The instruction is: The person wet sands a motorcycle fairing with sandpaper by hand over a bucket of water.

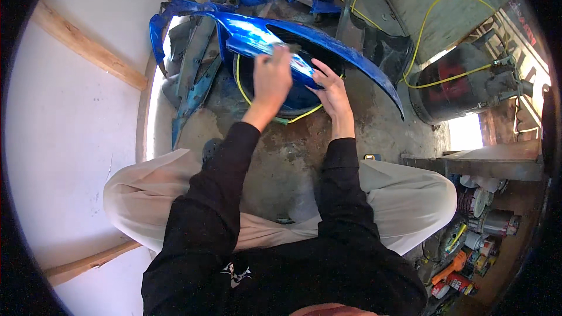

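A long, curved, glossy blue body panel (357,61) lies across a dark blue round basin (298,100) in front of me. My left hand (272,76) presses down on the panel's left part, closed on a small pale piece; what that piece is I cannot tell. My right hand (332,90) grips the panel's near edge a little to the right, fingers curled over it. Both sleeves are black. My knees in light trousers spread to either side below.
More blue panels (193,41) are stacked at the far left and back. A yellow hose (436,6) loops to a dark gas cylinder (462,85) at right. Paint cans and tools (477,222) sit under a bench at lower right. A white wall with wooden battens stands left.
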Action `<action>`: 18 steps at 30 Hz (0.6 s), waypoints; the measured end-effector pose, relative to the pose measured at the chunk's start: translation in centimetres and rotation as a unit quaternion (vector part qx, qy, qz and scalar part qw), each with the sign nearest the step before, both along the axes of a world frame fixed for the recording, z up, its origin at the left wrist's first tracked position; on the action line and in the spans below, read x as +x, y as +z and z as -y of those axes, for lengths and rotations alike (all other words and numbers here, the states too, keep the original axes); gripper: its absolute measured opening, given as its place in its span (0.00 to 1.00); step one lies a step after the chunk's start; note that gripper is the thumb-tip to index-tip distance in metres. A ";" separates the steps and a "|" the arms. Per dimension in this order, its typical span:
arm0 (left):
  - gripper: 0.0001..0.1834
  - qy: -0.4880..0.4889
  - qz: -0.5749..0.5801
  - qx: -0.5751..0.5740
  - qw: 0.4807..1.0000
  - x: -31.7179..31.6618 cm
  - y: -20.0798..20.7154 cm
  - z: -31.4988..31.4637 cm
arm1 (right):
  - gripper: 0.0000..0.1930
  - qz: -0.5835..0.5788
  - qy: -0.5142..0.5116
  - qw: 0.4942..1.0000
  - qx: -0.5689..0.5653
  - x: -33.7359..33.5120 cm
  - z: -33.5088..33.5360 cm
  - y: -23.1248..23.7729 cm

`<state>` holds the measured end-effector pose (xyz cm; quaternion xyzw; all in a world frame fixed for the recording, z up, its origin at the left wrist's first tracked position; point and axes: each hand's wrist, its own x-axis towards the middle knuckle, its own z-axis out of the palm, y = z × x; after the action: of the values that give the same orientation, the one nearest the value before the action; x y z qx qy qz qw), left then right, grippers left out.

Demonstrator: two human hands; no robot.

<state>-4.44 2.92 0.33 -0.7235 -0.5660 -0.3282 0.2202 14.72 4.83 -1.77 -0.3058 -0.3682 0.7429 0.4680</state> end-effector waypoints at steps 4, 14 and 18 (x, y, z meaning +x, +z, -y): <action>0.20 -0.082 0.028 -0.015 0.996 0.7 -0.7 1.1 | 0.30 -0.008 0.008 1.000 0.007 0.7 -0.1 -0.4; 0.16 0.003 0.014 0.027 1.000 -0.9 -0.9 -0.5 | 0.31 0.007 0.006 1.000 0.004 0.6 0.1 -0.7; 0.17 0.027 0.070 -0.050 0.996 -3.2 0.0 -1.2 | 0.33 -0.002 -0.018 1.000 0.009 0.6 0.3 -0.7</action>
<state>-7.68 4.17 0.29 -0.6936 -0.6150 -0.3429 0.1521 15.33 4.51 -2.51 -0.3063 -0.3684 0.7317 0.4849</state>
